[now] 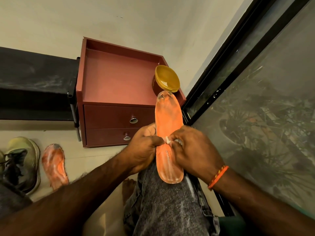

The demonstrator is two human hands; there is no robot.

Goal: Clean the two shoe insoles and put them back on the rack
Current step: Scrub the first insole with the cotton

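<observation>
Both hands grip orange insole (pixel 167 116); its printed writing is unreadable.

Floor (pixel 95 160): 2nd insole (pixel 54 165) beside shoe (pixel 22 163); cabinet (pixel 117 77) w/ jar (pixel 166 80) on top.

Insole (pixel 167 120): matt orange foam, whitish smears. Cabinet (pixel 117 77): smooth painted surface; knobs (pixel 133 120) shiny metal. Tub (pixel 166 80): glossy plastic.
</observation>
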